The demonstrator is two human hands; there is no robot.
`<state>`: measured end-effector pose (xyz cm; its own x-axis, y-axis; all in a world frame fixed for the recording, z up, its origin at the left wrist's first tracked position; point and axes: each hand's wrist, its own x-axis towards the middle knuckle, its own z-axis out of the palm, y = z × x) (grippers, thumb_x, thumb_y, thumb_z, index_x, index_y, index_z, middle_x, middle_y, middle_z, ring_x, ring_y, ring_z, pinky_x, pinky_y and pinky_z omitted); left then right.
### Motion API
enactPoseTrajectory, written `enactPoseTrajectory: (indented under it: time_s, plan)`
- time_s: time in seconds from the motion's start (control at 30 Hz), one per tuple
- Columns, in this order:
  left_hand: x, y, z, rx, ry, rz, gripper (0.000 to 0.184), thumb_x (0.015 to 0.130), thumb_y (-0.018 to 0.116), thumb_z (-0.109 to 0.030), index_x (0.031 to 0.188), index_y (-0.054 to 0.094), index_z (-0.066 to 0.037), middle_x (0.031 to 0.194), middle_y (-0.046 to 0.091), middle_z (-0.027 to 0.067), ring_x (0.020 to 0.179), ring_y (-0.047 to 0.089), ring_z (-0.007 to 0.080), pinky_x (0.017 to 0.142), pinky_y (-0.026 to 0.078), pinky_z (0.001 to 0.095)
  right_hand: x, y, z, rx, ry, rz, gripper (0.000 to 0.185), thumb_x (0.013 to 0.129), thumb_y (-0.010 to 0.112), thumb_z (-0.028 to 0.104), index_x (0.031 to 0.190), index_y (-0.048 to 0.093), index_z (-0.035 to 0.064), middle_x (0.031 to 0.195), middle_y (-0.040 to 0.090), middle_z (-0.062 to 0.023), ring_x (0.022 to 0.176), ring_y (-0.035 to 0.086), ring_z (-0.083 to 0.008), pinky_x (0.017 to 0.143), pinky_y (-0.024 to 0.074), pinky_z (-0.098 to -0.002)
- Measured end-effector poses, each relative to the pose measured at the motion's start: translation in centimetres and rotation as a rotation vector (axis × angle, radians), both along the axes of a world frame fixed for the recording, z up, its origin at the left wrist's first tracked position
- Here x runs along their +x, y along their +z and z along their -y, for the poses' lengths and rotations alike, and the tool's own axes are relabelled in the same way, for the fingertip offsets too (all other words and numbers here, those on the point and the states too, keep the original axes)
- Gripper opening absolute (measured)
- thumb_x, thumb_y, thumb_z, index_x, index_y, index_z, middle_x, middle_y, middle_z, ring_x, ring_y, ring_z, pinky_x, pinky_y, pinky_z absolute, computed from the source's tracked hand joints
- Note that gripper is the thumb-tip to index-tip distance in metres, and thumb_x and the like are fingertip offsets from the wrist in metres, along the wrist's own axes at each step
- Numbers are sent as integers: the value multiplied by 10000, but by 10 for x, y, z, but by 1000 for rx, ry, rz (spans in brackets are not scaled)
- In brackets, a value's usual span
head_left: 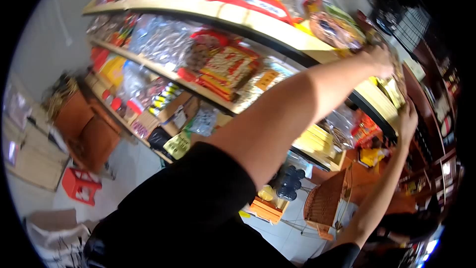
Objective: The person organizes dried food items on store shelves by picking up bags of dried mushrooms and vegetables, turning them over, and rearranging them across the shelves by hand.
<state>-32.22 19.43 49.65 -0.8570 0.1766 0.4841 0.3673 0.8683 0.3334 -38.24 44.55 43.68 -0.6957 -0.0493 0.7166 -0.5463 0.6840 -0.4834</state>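
Both of my arms reach to the right end of the top shelf (pixel 235 10). My left hand (pixel 379 60) is closed on the upper part of a shiny plastic packet (pixel 395 91) with yellow and brown on it. My right hand (pixel 407 118) is lower down, fingers closed at the packet's lower edge. What is inside the packet is blurred. Just left of my left hand lies a clear bag of brownish dried food (pixel 333 29) on the same shelf.
Lower shelves hold red and yellow bags (pixel 228 69) and a clear bag of small silvery pieces (pixel 161 39). On the floor are a red stool (pixel 82 185), a wicker basket (pixel 325 201) and dark bottles (pixel 290 182). A dark wooden rack (pixel 430 104) stands at right.
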Motion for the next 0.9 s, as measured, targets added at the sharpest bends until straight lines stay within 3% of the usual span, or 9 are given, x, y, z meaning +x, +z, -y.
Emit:
enactPoseTrajectory:
  time_s: [0.03,0.07,0.23,0.3,0.47,0.57,0.67,0.77,0.9]
  plan:
    - [6,0,1,43,14,12,629,889,455,-312,1385,338,58,1419,368,256,1258,437,383,1046,374,439,-19,-6,-13,-148,184,105,446,959,475,318,1243,552,-17,1099,653,-128,958,612,-212,864,449,-318]
    - [-1,-1,4,92,13,30,735,912,407,-360,1435,140,82,1428,348,259,1265,435,355,1072,345,405,7,-4,2,47,164,-177,483,965,493,348,1276,523,-20,1098,645,-103,901,602,-188,833,453,-305]
    - [-10,-7,18,-46,79,-142,550,974,288,-356,1315,372,68,1183,561,251,1027,607,339,816,530,441,37,-1,15,153,25,-43,523,905,597,385,1299,528,49,911,643,-86,754,521,-125,719,427,-252]
    - [-15,-12,28,-116,59,-262,533,1001,246,-370,1317,371,42,1210,482,319,936,634,365,653,573,418,35,0,13,137,-16,-8,512,889,625,377,1278,551,52,851,638,-76,709,512,-112,676,422,-233]
    - [1,-24,31,-223,-155,-239,560,949,380,-518,1400,366,-186,1419,298,223,1142,530,386,959,447,503,24,-4,13,104,-136,-100,547,852,648,414,1249,570,47,884,668,-160,749,613,-190,699,475,-303]
    - [11,-41,42,-467,-171,-501,562,926,453,-510,1396,383,-211,1387,369,168,1172,516,341,976,441,461,31,-6,20,119,-213,-135,556,859,591,490,1244,577,88,955,679,-159,871,655,-264,764,481,-348]
    - [-2,-35,54,-330,-315,-407,481,912,517,-400,1363,440,-248,1286,488,85,1176,514,250,974,441,396,31,-9,23,143,-302,-135,544,853,557,545,1226,594,151,960,682,-135,902,649,-295,788,475,-358]
    - [-27,-28,47,-434,-129,-364,476,892,506,-398,1354,453,-296,1360,431,90,1193,501,267,999,399,422,31,-11,23,144,-323,-162,540,850,530,578,1203,607,177,985,679,-139,944,636,-326,807,470,-376]
    - [-50,-39,24,-275,-64,-366,443,868,545,-253,1307,495,-216,1292,478,110,1155,512,279,965,396,420,22,-10,14,223,-338,-159,598,851,473,623,1225,591,171,1115,642,-167,1071,585,-362,891,442,-389]
